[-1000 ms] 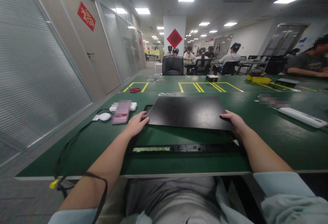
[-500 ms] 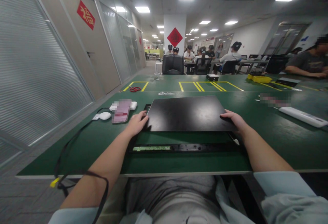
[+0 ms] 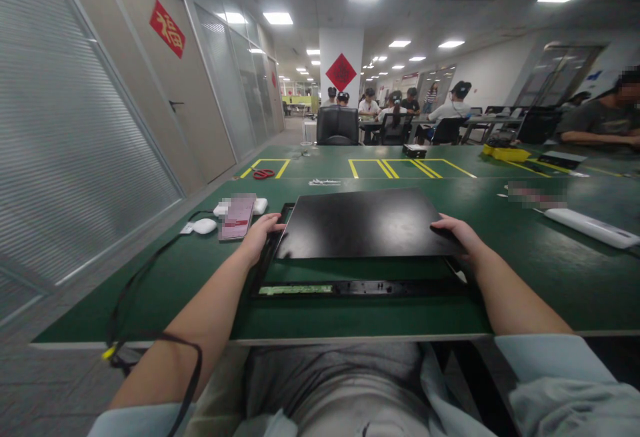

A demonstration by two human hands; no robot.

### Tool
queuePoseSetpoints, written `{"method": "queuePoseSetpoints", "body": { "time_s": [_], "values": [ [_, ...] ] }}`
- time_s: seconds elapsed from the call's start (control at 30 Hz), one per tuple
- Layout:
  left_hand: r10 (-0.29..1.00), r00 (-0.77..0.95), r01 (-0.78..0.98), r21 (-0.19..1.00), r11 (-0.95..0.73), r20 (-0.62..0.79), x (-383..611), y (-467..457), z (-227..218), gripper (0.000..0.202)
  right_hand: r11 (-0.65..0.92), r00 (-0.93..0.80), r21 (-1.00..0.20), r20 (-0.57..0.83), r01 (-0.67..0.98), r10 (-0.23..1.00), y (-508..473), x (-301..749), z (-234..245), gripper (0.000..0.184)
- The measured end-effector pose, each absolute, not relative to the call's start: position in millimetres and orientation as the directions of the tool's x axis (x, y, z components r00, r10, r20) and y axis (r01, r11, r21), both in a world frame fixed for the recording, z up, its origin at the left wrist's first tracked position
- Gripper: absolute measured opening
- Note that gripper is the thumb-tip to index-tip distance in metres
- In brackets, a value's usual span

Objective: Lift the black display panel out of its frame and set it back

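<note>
"Where's the black panel?"

"Over the black frame on the green table, the right hand pinching its right edge, thumb on top."

"And the left hand?"

"Loosely curled by the panel's left edge; can't tell if it's touching."

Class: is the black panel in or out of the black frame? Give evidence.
Out, at least along the near side: green table shows between the black panel and the front bar of the black frame.
</note>
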State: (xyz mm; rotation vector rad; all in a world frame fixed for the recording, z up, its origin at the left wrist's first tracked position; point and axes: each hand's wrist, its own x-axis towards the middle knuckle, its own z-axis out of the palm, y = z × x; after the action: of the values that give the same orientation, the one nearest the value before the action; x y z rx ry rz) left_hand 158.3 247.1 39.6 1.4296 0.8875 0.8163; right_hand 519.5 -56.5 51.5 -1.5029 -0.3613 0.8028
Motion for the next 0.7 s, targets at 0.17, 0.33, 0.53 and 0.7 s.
{"method": "queuePoseSetpoints", "body": {
  "time_s": [0.17,0.33,0.53,0.7],
  "values": [
    [0.911,0.406,-0.057,0.992,0.11,-0.078,155.7,250.4,41.9,0.034,-0.063,0.719,-0.964,-0.235,-0.258,0.654,-55.7,513.6,54.9,0.044],
    [0.908,0.394,-0.159,0.961,0.224,-0.147,151.2,251.8,50.7,0.027,-0.06,0.697,-0.947,-0.274,-0.315,0.662,-55.6,510.9,59.1,0.042],
    [0.94,0.333,-0.44,0.869,0.224,-0.074,145.7,249.0,66.7,0.015,-0.074,0.655,-0.963,-0.232,-0.26,0.719,-53.4,511.8,53.6,0.035],
    [0.968,0.247,-0.572,0.802,0.172,-0.031,143.1,246.4,75.4,0.016,-0.118,0.602,-0.966,-0.236,-0.229,0.763,-50.0,519.3,46.2,0.029]
  ]
}}
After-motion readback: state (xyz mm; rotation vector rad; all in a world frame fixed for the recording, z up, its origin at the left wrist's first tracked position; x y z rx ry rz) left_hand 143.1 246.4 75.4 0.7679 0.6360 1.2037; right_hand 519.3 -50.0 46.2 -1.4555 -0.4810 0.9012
